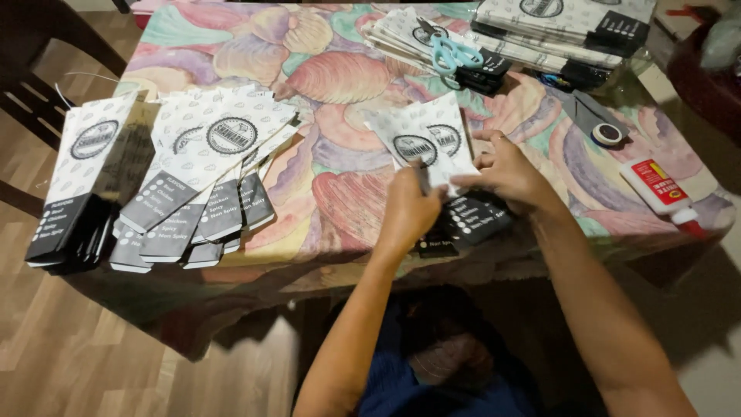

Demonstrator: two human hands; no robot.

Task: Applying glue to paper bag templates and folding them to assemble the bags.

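At the table's left edge, a fanned heap of white-and-black printed paper sleeves [202, 174] overhangs the shell-patterned pastel tablecloth [324, 85] and looks liable to slide off if nudged. Mid-table near the front edge, the left hand [407, 212] is closed over the lower part of a flat white-and-black paper sleeve [432, 147], while the right hand [505, 174] presses bent fingers on its right side. Uneven pressing could crease it crookedly, and a stray right elbow might knock the red-labelled white glue bottle [656, 187].
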